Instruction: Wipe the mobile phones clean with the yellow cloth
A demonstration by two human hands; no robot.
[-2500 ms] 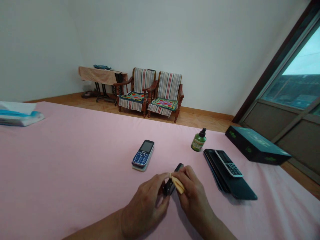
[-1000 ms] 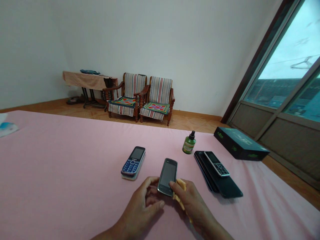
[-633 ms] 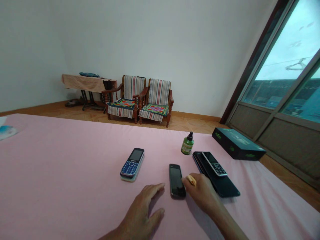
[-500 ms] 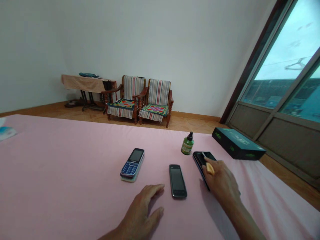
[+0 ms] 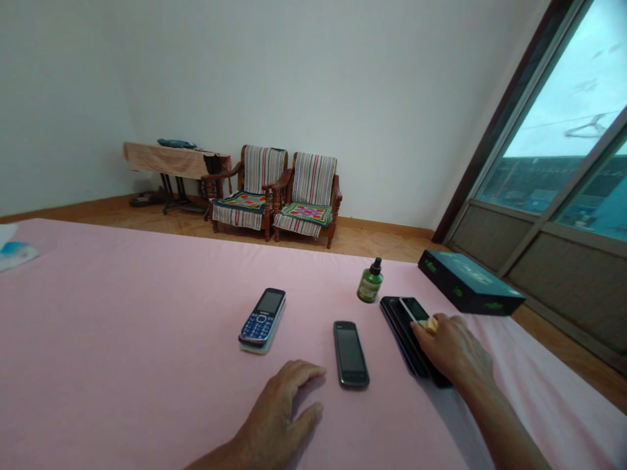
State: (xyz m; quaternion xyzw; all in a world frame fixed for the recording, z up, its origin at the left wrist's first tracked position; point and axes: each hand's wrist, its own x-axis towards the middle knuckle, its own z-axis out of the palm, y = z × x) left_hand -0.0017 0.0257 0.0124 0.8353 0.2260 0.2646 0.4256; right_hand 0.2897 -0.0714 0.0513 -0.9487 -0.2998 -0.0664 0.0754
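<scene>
Right hand (image 5: 453, 349) pinches a yellow cloth (image 5: 432, 324) against the slim phone (image 5: 412, 308), while the left hand (image 5: 279, 414) lies open on the pink sheet (image 5: 122, 339), near the touchscreen phone (image 5: 351, 354).

Left hand (image 5: 279, 411) rests splayed and open; right hand (image 5: 453, 349) reaches forward, pinching.

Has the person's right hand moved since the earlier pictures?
Yes, the right hand went rightward: now right of the green bottle, over the black case.

Yellow cloth (image 5: 432, 324) bunched against a black phone (image 5: 413, 309); phone lies flat.
</scene>
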